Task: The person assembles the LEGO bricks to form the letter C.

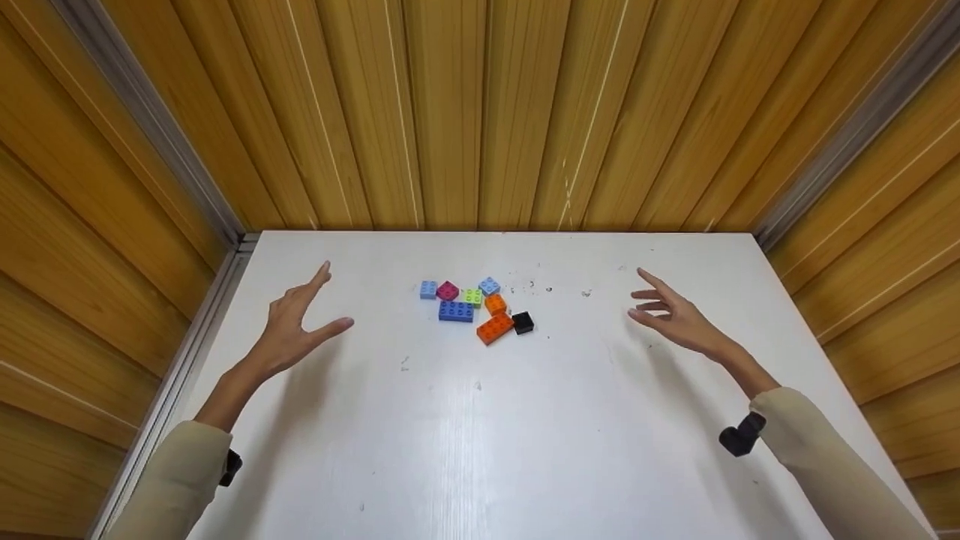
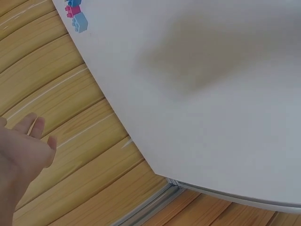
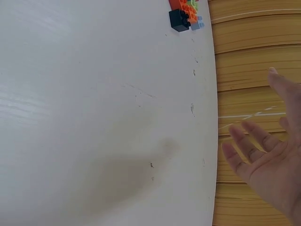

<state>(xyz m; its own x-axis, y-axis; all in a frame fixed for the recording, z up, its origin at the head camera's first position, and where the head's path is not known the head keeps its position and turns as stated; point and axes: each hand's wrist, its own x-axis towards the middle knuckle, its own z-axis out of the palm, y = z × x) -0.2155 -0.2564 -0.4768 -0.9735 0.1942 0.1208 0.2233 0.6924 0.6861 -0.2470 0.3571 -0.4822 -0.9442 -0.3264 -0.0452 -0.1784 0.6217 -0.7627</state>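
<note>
Several toy building bricks lie in a loose cluster on the white table. A dark blue brick (image 1: 456, 311) is at the front left, and an orange-red brick (image 1: 495, 328) lies slanted beside a black brick (image 1: 523, 322). Behind them are a small orange brick (image 1: 495, 304), a lime green brick (image 1: 472, 298), a magenta brick (image 1: 448, 290) and two light blue bricks, one at the left end (image 1: 428, 289). My left hand (image 1: 296, 322) hovers left of the cluster, thumb spread from the fingers, holding nothing. To the right, my right hand (image 1: 679, 319) hovers with loosely extended fingers, also holding nothing.
The white table (image 1: 480, 450) has dark scuff marks behind and right of the bricks. Yellow wood-patterned panels (image 1: 450, 112) stand along its back and both sides. Metal frame rails (image 1: 180, 142) run up the corners. A black strap device (image 1: 742, 435) sits at the right cuff.
</note>
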